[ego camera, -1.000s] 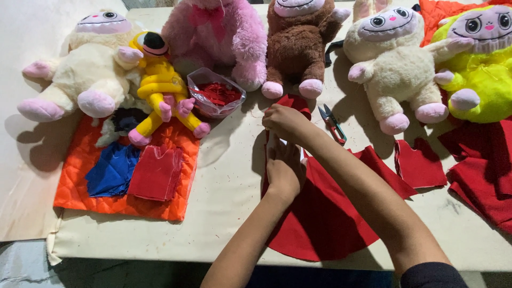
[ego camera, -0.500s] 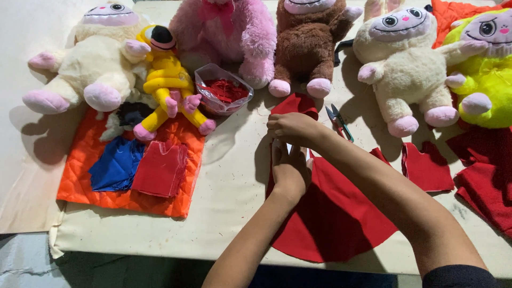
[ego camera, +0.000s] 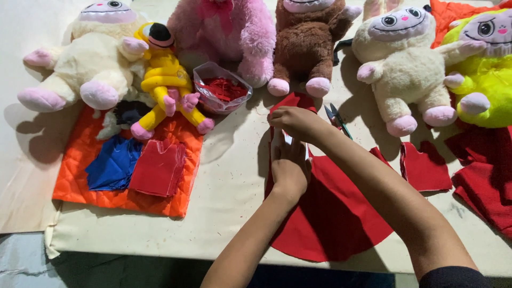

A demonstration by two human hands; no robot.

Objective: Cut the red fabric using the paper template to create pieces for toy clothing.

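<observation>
Plush toys line the far edge of the cream table [ego camera: 234, 202]: a cream one [ego camera: 88, 58], a yellow one [ego camera: 165, 80] over an orange quilted mat [ego camera: 80, 176], a clear plastic tub [ego camera: 221, 93] of red scraps, then pink [ego camera: 224, 32], brown [ego camera: 306, 42], cream and lime toys. Left hand [ego camera: 288, 165] lies flat, fingers together, pressing the red fabric semicircle [ego camera: 330, 213] at mid-table. Right hand [ego camera: 296, 122] crosses above it, fingers curled at the cloth's top edge; whether they pinch it, I cannot tell. Small snips [ego camera: 336, 117] lie just beside.
</observation>
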